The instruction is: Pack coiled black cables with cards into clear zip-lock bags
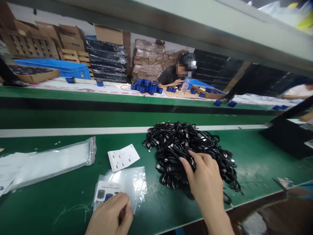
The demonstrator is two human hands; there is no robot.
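Observation:
My right hand (204, 178) rests on a big pile of coiled black cables (186, 147), its fingers curled down into the coils and pinching one. My left hand (111, 217) is closed on the near edge of a clear plastic bag (132, 182) that holds a printed card (106, 192) with a picture of a blue device. A white leaflet (123, 157) lies flat on the green table (61, 199) just beyond the bag.
A stack of clear zip bags (52, 161) with a red seal lies at the left. Across the belt, a person (177, 73) sits among several blue cylinders (146, 85). Cardboard boxes and black trays stand behind. A shelf (220, 29) runs overhead.

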